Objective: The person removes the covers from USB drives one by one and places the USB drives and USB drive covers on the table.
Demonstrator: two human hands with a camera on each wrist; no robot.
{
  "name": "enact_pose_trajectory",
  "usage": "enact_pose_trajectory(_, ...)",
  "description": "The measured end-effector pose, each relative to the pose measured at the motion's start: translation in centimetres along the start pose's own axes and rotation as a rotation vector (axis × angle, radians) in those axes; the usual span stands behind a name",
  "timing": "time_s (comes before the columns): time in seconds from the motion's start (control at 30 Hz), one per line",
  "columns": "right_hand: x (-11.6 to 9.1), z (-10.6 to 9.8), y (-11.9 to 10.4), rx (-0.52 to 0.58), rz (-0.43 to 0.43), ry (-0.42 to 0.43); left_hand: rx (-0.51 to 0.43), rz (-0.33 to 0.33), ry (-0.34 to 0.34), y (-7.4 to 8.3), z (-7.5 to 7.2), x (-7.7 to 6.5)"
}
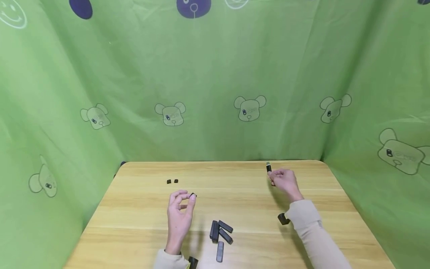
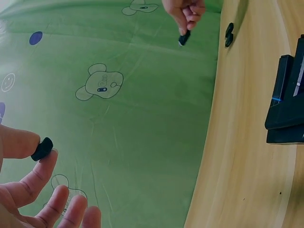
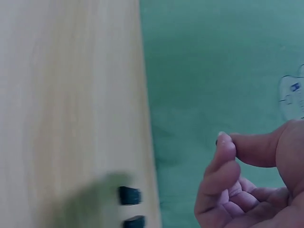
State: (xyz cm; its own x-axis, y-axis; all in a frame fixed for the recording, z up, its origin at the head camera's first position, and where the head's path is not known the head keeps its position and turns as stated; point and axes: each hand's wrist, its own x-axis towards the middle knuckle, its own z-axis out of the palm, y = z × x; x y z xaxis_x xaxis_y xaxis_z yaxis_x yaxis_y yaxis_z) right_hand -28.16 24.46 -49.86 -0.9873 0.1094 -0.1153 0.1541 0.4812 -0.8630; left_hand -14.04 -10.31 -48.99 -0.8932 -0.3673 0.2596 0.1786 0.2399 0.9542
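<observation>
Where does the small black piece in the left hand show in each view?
Head: small black piece left of centre, pinched by the left hand.
Left wrist: far left, below mid-height.
Right wrist: not in it.
Shared landmark: the right hand, at right, top and lower right respectively.

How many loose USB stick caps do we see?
3: held cap, pinched by the left hand; left cap and right cap, side by side on the table beyond it.

Black USB stick [image 1: 268, 168], green bear-print curtain [image 1: 208, 67]
</observation>
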Motion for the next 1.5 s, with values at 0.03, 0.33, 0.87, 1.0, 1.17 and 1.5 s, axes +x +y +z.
enact_pose_trajectory(0.03,0.2,0.3,0.3,-0.009,0.018,0.013,0.0,0.001,-0.001,0.0,0.0,0.0)
enact_pose_trajectory(0.33,0.8,2.5,2.2,0.018,0.152,0.056,0.009,-0.002,-0.009,0.0,0.1,0.0)
enact_pose_trajectory(0.87,1.6,3.7,4.3,-0.074,0.229,0.058,0.017,-0.009,-0.027,-0.1,0.3,-0.2)
enact_pose_trajectory(1.0,1.5,3.8,4.7,-0.092,0.24,0.042,0.014,-0.015,-0.034,-0.1,0.3,-0.3)
enact_pose_trajectory(1.17,1.6,4.0,4.9,-0.118,0.239,0.062,0.019,-0.015,-0.034,-0.2,0.4,-0.2)
enact_pose_trajectory(1.5,1.9,3.9,4.9,-0.168,0.216,0.061,0.024,-0.018,-0.031,-0.3,0.4,0.2)
